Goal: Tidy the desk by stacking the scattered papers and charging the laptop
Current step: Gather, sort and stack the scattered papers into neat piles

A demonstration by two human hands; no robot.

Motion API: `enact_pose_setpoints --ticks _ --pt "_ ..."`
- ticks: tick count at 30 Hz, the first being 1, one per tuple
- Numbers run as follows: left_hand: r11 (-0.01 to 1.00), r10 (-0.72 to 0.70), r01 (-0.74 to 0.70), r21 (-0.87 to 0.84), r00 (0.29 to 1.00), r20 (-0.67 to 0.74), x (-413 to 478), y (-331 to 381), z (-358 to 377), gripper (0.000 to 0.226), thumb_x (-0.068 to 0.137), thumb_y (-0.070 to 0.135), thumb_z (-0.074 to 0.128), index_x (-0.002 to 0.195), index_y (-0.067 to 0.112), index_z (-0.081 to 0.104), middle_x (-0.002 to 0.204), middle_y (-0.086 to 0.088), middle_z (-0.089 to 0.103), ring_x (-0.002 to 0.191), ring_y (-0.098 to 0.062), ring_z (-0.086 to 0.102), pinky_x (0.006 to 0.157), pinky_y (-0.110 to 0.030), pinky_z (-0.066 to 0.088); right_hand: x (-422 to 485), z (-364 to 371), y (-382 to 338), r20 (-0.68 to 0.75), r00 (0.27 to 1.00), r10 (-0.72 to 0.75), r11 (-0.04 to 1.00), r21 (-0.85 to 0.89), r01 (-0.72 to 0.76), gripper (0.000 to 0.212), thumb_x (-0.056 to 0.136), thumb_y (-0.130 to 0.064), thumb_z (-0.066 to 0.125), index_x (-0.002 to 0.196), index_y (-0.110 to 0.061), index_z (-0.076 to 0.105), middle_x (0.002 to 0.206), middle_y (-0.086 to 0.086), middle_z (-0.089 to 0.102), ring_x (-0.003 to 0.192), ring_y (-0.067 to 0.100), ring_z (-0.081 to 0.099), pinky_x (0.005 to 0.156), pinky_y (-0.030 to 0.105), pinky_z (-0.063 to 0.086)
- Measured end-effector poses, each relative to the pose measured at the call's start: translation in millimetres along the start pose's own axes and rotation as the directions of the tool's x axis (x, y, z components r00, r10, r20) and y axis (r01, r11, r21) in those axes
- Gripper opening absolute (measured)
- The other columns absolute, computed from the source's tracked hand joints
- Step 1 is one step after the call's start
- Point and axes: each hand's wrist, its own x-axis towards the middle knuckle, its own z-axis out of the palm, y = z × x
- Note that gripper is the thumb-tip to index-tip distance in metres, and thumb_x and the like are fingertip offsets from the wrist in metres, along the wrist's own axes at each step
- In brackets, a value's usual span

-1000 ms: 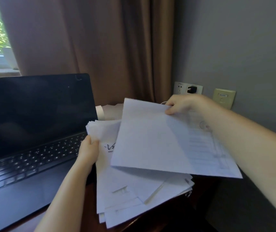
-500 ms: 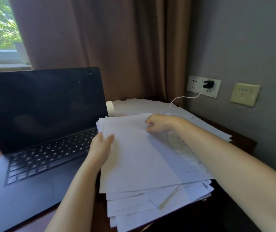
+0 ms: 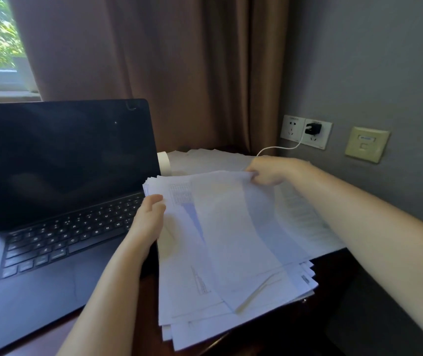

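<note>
– Dark wooden desk [image 3: 332,263] under my arms, brown curtain [image 3: 179,73] behind it, grey wall [image 3: 372,60] on my right.

– And the papers?

– The stack of papers [image 3: 192,291] lies on the desk just right of the laptop [image 3: 59,163], its edges fanned and uneven. More loose sheets [image 3: 210,160] lie past it, toward the curtain.

– What are your hands doing?

– My left hand [image 3: 148,219] grips the stack's left edge, thumb on top, fingers curled underneath. My right hand [image 3: 269,170] pinches the far corner of the top sheet [image 3: 231,227], fingers curled tight on it.

– The laptop?

– Open, with a dark screen, and its right edge is touching the stack.

– Is it charging?

– I cannot tell. A black charger [image 3: 313,128] sits in the wall socket [image 3: 292,127], and its white cable [image 3: 279,148] runs down behind my right hand, where I lose sight of it.

– Anything else?

– A roll of tape [image 3: 164,163] stands beside the laptop's screen, near the loose sheets.
</note>
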Motion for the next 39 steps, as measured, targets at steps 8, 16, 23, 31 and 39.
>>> enact_pose_setpoints --ticks 8,16,23,31,39 --pt "1.0 -0.012 0.013 0.025 1.0 -0.007 0.0 0.1 0.0 0.041 0.097 0.014 0.037 0.136 0.02 0.049 0.131 -0.017 0.052 0.076 -0.02 0.056 0.066 -0.03 0.047 13.2 25.2 -16.0 -0.01 0.997 -0.081 0.995 -0.06 0.081 0.027 0.082 -0.008 0.046 0.06 -0.022 0.039 0.095 0.014 0.06 0.091 0.032 0.057 0.08 0.042 0.049" --pt "0.99 0.007 -0.012 0.141 0.999 0.036 -8.3 2.7 1.7 0.052 0.09 0.019 0.061 0.138 0.022 0.041 0.118 0.002 0.05 0.09 -0.018 0.053 0.058 -0.019 0.04 34.4 39.0 -57.3 0.063 0.986 -0.156 0.987 -0.019 0.157 0.011 0.086 -0.018 0.049 0.094 -0.025 0.051 0.117 0.002 0.055 0.104 0.025 0.053 0.086 0.035 0.045" --pt "0.992 0.006 -0.007 0.13 1.0 0.013 -2.9 -1.9 3.9 0.058 0.09 0.008 0.054 0.142 0.023 0.034 0.115 -0.005 0.05 0.064 -0.015 0.054 0.046 -0.022 0.038 21.6 24.8 -39.3 0.332 0.942 0.037 0.999 0.01 -0.043 0.036 0.08 -0.024 0.067 0.113 -0.023 0.052 0.106 -0.004 0.051 0.102 0.022 0.053 0.083 0.035 0.049" --pt "0.996 -0.077 0.075 -0.051 0.997 -0.032 3.0 1.5 0.9 0.058 0.091 0.045 0.03 0.143 0.02 0.033 0.14 -0.011 0.046 0.123 -0.033 0.047 0.103 -0.046 0.039 -13.8 11.8 11.3 0.207 0.977 -0.048 0.986 0.163 0.014 0.01 0.088 -0.01 0.054 0.093 -0.013 0.062 0.089 -0.001 0.056 0.085 0.015 0.052 0.072 0.028 0.041" --pt "0.93 -0.254 0.243 -0.277 0.967 -0.005 8.0 -7.5 -3.8 0.102 0.054 0.086 0.033 0.127 0.019 0.059 0.122 -0.006 0.065 0.113 -0.029 0.06 0.103 -0.047 0.043 -62.9 14.0 40.7 -0.017 0.97 0.244 0.663 0.733 -0.154 0.014 0.093 -0.01 0.054 0.095 -0.019 0.065 0.092 -0.001 0.067 0.086 0.017 0.063 0.073 0.027 0.05"
